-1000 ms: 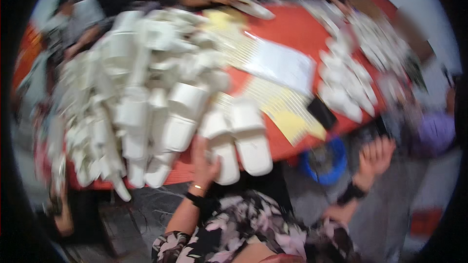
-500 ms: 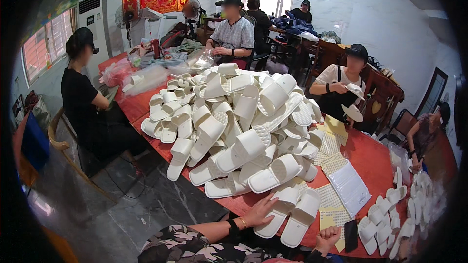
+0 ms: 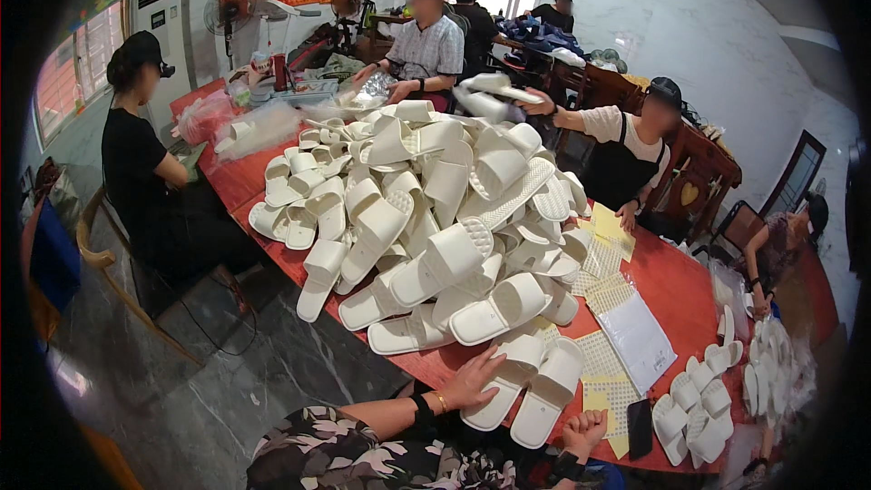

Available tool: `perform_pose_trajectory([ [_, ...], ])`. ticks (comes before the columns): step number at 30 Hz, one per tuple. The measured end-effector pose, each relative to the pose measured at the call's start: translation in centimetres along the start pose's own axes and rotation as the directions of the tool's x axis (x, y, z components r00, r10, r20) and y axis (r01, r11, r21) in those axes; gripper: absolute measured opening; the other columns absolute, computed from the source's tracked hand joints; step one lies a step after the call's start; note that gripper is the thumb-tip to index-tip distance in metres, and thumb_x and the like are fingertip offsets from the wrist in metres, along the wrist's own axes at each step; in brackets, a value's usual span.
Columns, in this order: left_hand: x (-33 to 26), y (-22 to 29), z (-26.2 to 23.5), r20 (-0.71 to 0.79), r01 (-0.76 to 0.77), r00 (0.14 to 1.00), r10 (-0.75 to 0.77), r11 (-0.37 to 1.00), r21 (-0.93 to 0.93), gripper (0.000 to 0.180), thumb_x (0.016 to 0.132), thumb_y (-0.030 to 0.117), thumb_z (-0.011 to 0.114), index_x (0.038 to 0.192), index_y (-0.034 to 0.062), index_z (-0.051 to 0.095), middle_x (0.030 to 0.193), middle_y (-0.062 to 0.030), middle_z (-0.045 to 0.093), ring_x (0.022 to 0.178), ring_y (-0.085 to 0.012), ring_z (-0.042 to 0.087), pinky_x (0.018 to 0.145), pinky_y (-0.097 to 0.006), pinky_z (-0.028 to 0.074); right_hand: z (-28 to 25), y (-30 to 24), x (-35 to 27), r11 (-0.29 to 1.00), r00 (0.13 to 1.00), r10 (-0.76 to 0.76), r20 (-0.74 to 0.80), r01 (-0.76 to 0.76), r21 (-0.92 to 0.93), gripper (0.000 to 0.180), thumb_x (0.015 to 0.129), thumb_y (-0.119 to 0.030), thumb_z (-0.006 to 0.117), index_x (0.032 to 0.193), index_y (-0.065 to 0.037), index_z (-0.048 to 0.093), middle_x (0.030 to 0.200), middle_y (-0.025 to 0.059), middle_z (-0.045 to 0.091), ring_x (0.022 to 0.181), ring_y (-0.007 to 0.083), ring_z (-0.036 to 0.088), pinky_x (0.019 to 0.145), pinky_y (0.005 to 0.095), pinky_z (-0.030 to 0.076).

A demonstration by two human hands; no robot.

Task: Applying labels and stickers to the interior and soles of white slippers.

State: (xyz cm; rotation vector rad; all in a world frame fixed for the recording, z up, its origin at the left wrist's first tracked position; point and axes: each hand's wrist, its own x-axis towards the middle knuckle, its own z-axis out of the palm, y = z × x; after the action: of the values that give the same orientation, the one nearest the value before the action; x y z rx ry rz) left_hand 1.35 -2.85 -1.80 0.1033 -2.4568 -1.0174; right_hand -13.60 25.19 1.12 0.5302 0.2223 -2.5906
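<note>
**White slippers heaped on a red table**

A long red table [image 3: 676,286] is seen running away from the near edge, and most of its middle is covered by a large heap of white slippers [image 3: 435,218], piled loosely on one another. A smaller group of white slippers [image 3: 699,404] is laid flat at the right end. Between the two, a white sheet of paper [image 3: 638,341] is set on yellow mesh insoles [image 3: 606,358], with a black phone [image 3: 640,427] just beside them at the near edge.

Three seated people are placed around the table: one in black [image 3: 136,163] on the left, one in a checked shirt [image 3: 426,45] at the far end, one in a black apron [image 3: 626,159] on the right.

At the near edge a pair of white slippers [image 3: 531,386] is laid side by side. The left hand [image 3: 472,379] is spread open, its fingers rested on the nearer slipper without gripping it. The right hand [image 3: 585,429] is clenched into a fist just beside the pair, and nothing is seen held in it
</note>
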Motion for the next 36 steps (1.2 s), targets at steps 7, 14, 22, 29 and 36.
perform_pose_trajectory([
  [7, 0.1, 0.2, 0.0, 0.01, -0.001, 1.0, 0.001, 1.0, -0.008, 0.079, 0.083, 0.027, 0.068, 0.15, 0.009, 0.031, 0.153, -0.0241, 0.027, 0.137, -0.042, 0.037, 0.112, -0.046, 0.034, -1.1, -0.1, 0.6, 1.0, 0.999, -0.004, -0.032, 0.003, -0.025, 0.048, 0.104, -0.043, 0.04, 0.064, -0.017, 0.04, 0.049, -0.0052, 0.023, 0.036, 0.009, 0.014, 0.034, 0.0258, 0.014],
  [14, -0.1, 0.2, 0.1, -0.007, -0.001, 1.0, 0.001, 1.0, -0.022, 0.077, 0.083, 0.026, 0.07, 0.149, 0.0085, 0.034, 0.152, -0.0246, 0.03, 0.136, -0.0418, 0.038, 0.113, -0.046, 0.033, -1.4, 0.5, 0.7, 0.996, 0.995, -0.044, -0.093, 0.036, -0.086, 0.047, 0.103, -0.042, 0.043, 0.063, -0.017, 0.039, 0.048, -0.0058, 0.023, 0.037, 0.0084, 0.015, 0.033, 0.0248, 0.015],
  [22, 0.0, 0.4, -0.1, 0.003, 0.002, 1.0, -0.002, 1.0, -0.016, 0.078, 0.083, 0.027, 0.069, 0.149, 0.0074, 0.033, 0.152, -0.0254, 0.029, 0.136, -0.0422, 0.038, 0.113, -0.046, 0.033, -2.5, 0.4, 1.1, 0.999, 0.998, 0.024, -0.05, -0.025, -0.027, 0.047, 0.103, -0.043, 0.043, 0.064, -0.018, 0.039, 0.048, -0.0059, 0.023, 0.037, 0.008, 0.014, 0.034, 0.0246, 0.015],
  [29, 0.0, 0.5, -0.3, -0.003, -0.003, 1.0, 0.003, 1.0, 0.001, 0.078, 0.082, 0.025, 0.07, 0.148, 0.0065, 0.033, 0.151, -0.0255, 0.03, 0.135, -0.0427, 0.039, 0.112, -0.046, 0.035, -2.7, 0.7, 1.6, 0.997, 0.998, 0.026, -0.057, -0.029, -0.066, 0.047, 0.103, -0.042, 0.044, 0.063, -0.018, 0.039, 0.048, -0.0061, 0.024, 0.037, 0.0074, 0.015, 0.034, 0.024, 0.015],
  [36, 0.1, 0.4, -0.3, 0.0, -0.006, 1.0, 0.006, 1.0, -0.009, 0.077, 0.083, 0.025, 0.069, 0.148, 0.0063, 0.034, 0.151, -0.0249, 0.03, 0.135, -0.0429, 0.038, 0.112, -0.046, 0.034, -2.1, 0.8, 1.3, 0.998, 0.997, 0.029, -0.07, -0.033, -0.05, 0.047, 0.103, -0.044, 0.043, 0.064, -0.018, 0.038, 0.05, -0.006, 0.022, 0.039, 0.0085, 0.014, 0.035, 0.0249, 0.015],
])
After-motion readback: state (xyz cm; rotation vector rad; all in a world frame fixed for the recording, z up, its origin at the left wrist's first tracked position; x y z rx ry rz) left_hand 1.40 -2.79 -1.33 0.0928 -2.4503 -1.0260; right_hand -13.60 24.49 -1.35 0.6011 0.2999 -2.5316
